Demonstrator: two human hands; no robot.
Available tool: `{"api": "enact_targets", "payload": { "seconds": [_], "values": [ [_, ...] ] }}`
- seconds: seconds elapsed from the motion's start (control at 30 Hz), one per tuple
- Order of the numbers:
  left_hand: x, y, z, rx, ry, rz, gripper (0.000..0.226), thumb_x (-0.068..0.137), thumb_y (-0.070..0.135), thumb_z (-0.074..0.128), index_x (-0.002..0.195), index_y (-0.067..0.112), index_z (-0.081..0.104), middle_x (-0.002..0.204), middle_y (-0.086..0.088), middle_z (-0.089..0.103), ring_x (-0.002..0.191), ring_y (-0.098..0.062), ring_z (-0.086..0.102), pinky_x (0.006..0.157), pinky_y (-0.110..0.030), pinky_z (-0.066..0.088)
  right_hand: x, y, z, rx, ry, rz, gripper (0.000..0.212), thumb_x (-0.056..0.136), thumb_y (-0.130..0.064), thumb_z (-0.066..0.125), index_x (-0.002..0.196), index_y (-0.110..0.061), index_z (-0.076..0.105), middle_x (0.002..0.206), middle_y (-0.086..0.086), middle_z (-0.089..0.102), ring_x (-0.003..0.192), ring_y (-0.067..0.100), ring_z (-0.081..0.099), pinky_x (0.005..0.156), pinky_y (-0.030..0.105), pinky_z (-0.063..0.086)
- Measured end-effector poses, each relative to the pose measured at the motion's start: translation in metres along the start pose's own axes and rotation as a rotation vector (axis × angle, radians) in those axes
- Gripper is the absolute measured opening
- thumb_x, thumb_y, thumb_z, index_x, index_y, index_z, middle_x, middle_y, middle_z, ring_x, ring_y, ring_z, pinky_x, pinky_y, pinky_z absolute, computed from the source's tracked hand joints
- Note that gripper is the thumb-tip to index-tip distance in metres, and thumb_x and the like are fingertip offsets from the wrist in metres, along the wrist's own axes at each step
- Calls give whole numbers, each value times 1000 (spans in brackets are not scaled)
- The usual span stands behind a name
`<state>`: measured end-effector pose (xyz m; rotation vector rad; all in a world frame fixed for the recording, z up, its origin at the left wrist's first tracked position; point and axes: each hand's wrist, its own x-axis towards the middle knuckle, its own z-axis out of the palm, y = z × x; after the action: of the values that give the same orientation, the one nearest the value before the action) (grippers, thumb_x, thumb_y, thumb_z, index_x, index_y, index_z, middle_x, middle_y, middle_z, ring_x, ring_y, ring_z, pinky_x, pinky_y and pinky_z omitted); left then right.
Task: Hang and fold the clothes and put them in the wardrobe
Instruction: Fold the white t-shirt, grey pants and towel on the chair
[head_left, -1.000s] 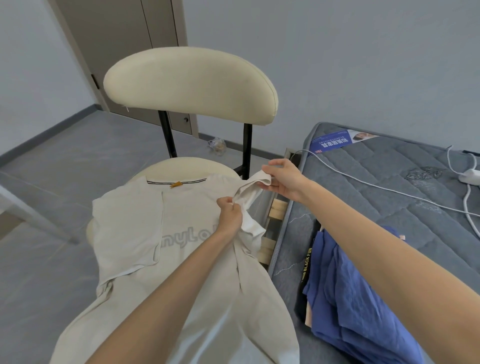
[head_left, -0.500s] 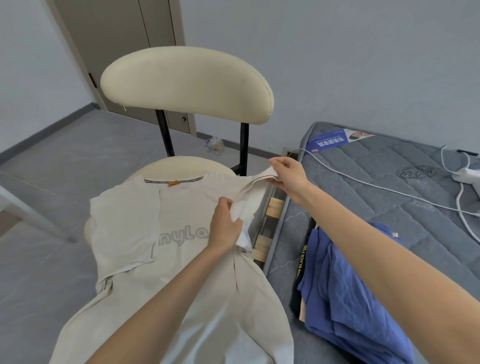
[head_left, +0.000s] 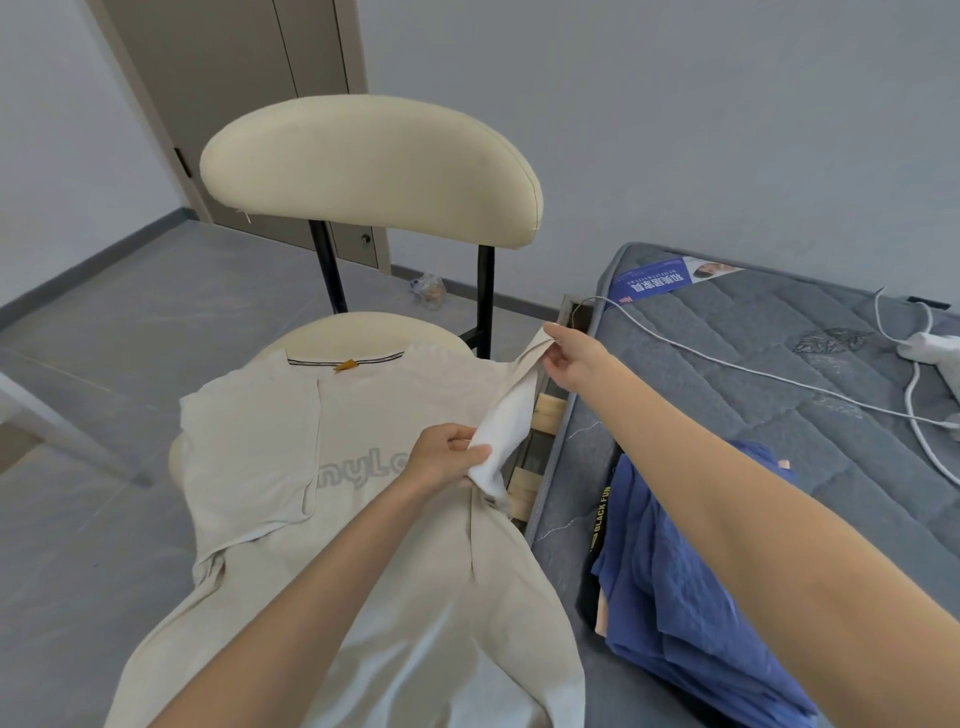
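Observation:
A cream T-shirt (head_left: 374, 415) with grey lettering lies spread over the seat of a cream chair (head_left: 369, 166), its neck toward the backrest. The shirt's left sleeve is folded in over the chest. My left hand (head_left: 447, 460) grips the lower part of the right sleeve near the shirt's side seam. My right hand (head_left: 571, 356) pinches that sleeve's outer end and holds it up and out beyond the seat's right edge. The sleeve stretches between both hands.
A grey mattress (head_left: 753, 395) lies to the right with a heap of blue clothes (head_left: 691, 582) near its edge and a white cable (head_left: 779, 376) with a charger across it. A brown door (head_left: 249, 104) stands behind the chair. Grey floor is on the left.
My right hand has drawn the sleeve end outward to the right, stretching the sleeve. My left hand has slid a little lower along the sleeve's base.

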<state>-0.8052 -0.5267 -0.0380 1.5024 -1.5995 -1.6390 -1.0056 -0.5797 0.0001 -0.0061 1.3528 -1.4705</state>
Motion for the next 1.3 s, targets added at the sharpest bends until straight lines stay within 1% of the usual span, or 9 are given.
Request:
{"api": "enact_targets", "payload": {
  "seconds": [0.17,0.3,0.63,0.77,0.87,0.93,1.03,1.2,1.3],
  "values": [
    [5,-25,-22,-44,74,-95,16,86,5,65,100,-3,64,91,-14,64,71,-15,61,52,-16,54,7,29,28,12,-72,145,10,89,-3,62,99,-4,59,81,8,60,69,13,59,69,22,54],
    [18,-46,-36,50,140,-192,9,85,11,66,85,3,64,76,-5,64,63,-12,62,63,-24,58,24,61,58,-64,-46,142,24,84,1,67,105,-9,61,83,8,63,69,14,61,53,24,55],
    [31,-83,-65,66,171,-240,14,83,9,67,71,6,60,65,-3,60,45,-3,61,72,-38,60,52,119,89,-546,-316,-36,21,89,-13,64,108,-19,60,95,1,64,81,14,61,75,22,48],
    [30,-79,-64,242,159,-177,14,84,17,64,80,9,54,74,-5,64,70,-23,67,69,-33,55,52,123,61,-1016,-208,-525,30,94,-3,47,117,-17,61,122,-1,63,105,13,59,86,17,41],
    [29,-77,-56,562,292,5,38,86,30,64,107,7,42,102,-5,51,96,-23,50,72,-31,41,46,129,26,-1269,-190,-770,36,97,-9,44,131,-20,53,136,-1,54,115,21,55,98,33,45],
    [29,-73,-50,747,351,186,48,89,34,59,126,11,38,123,-5,41,112,-23,38,83,-31,38,44,140,7,-1436,-313,-832,41,99,-15,42,140,-24,44,149,4,39,138,25,34,113,40,28],
    [34,-79,-44,1039,171,205,67,98,46,36,151,25,0,157,-3,2,141,-30,10,112,-46,15,43,153,-10,-1657,-382,-795,46,103,-30,28,149,-36,23,160,3,10,147,27,2,119,47,6],
    [36,-109,-53,1164,-93,58,86,60,74,-32,136,32,-32,146,11,-39,141,-24,-29,107,-59,-17,43,170,-43,-1653,-344,-448,51,99,-52,14,145,-49,-8,159,-2,-19,145,28,-17,116,51,-6],
    [34,-106,-59,1194,-115,44,70,86,66,-7,145,31,-24,150,9,-35,141,-22,-28,108,-61,-16,33,168,-45,-1382,-346,-374,54,102,-43,23,147,-41,-7,160,4,-7,147,27,-2,118,42,2]
  ]
}}
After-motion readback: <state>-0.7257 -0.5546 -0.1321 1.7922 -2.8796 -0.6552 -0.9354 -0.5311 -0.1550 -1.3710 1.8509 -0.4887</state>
